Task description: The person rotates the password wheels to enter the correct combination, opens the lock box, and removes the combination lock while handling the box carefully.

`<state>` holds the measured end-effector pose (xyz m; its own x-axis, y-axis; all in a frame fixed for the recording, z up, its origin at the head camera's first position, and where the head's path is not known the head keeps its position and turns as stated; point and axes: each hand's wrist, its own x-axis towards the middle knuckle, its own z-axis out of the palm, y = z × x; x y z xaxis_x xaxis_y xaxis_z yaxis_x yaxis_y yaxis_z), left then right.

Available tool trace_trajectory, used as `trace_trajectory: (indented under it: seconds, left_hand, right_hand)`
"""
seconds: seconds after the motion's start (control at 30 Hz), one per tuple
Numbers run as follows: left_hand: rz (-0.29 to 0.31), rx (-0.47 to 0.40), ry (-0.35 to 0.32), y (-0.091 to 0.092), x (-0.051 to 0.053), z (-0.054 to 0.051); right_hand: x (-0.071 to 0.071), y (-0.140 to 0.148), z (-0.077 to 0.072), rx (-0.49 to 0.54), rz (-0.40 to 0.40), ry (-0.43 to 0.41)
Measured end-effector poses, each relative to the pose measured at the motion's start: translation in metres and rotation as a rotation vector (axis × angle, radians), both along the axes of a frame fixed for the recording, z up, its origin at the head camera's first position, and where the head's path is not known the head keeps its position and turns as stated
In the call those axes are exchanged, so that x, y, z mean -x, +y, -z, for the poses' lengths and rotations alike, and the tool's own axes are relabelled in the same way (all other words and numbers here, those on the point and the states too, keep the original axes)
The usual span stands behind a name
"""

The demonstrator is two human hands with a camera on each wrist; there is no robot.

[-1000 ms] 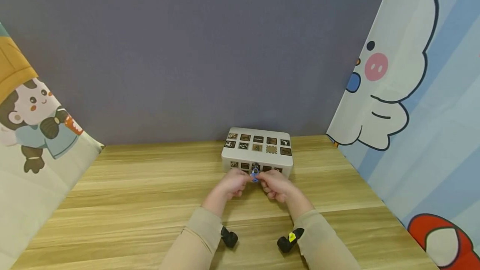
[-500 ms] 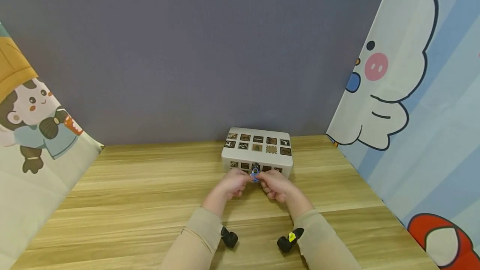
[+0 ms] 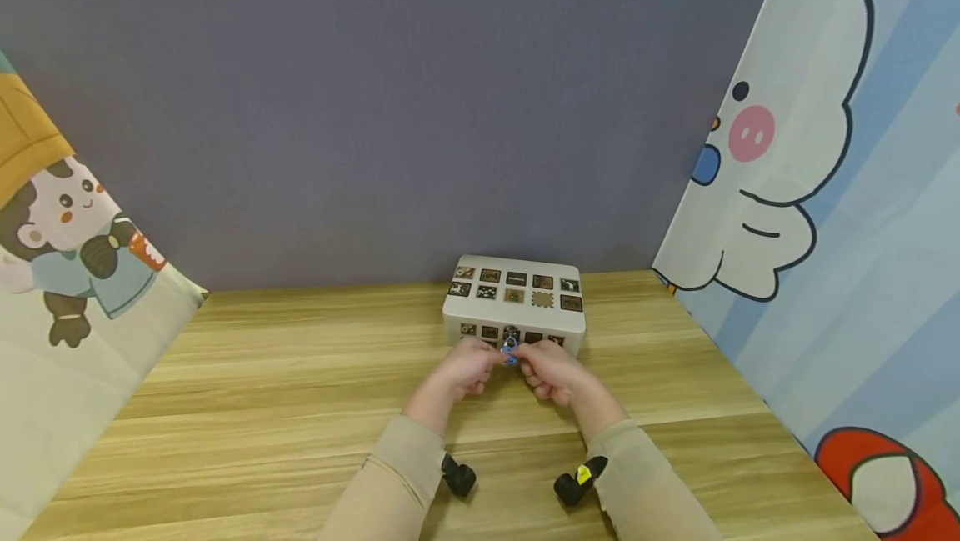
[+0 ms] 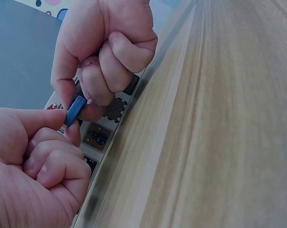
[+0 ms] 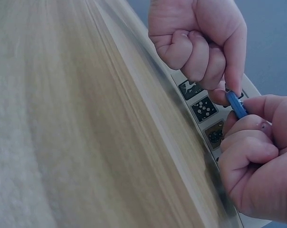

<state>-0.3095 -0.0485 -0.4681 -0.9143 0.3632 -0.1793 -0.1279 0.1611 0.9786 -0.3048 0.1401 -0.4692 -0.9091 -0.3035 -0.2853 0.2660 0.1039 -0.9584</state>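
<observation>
A small blue padlock [image 3: 510, 351] with a metal shackle is at the metal latch on the front of a white box [image 3: 525, 317] printed with dark square pictures. My left hand [image 3: 467, 364] pinches the padlock's left side between thumb and forefinger. From the other side, my right hand [image 3: 556, 371] pinches it in the same manner. Both wrist views show the padlock's blue body [image 4: 75, 110] edge-on between the two thumbs, the remaining fingers curled in. Fingers partly cover the lock body, and whether the shackle is fastened cannot be made out.
The box stands on a wood-grain table [image 3: 300, 408] close to a grey back panel [image 3: 420, 124]. Cartoon-printed cloths hang at the left [image 3: 82, 291] and right [image 3: 847, 274]. A small black camera mount sits at each wrist.
</observation>
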Motion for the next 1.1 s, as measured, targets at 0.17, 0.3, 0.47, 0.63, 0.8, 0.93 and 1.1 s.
trace_trajectory:
  seconds: [0.17, 0.3, 0.47, 0.63, 0.8, 0.93, 1.1]
  left_hand:
    - [0.000, 0.004, 0.000, -0.0003, 0.0010, 0.0014]
    - [-0.003, 0.002, 0.008, -0.0006, 0.0015, 0.0028]
    - [0.001, -0.004, 0.008, -0.0008, 0.0033, 0.0036]
    - [0.003, -0.014, 0.006, -0.0005, 0.0041, 0.0037]
    - [0.004, -0.015, 0.004, 0.0001, 0.0044, 0.0039]
    - [0.005, -0.008, 0.003, 0.0003, 0.0040, 0.0034]
    - [0.006, -0.004, 0.004, -0.0001, 0.0025, 0.0027]
  right_hand:
    - [-0.0002, 0.0002, -0.0001, -0.003, 0.004, -0.004]
    - [-0.0004, 0.0010, -0.0005, -0.003, 0.001, 0.000]
    - [0.0001, 0.0013, -0.0007, -0.005, -0.001, -0.006]
    - [0.0007, -0.0001, -0.0012, -0.008, 0.006, -0.002]
    - [0.0006, -0.0007, -0.0012, -0.002, 0.010, -0.007]
    - [0.0005, -0.0003, -0.0007, -0.003, 0.005, -0.008]
    - [-0.0005, 0.0003, -0.0001, -0.007, 0.002, -0.010]
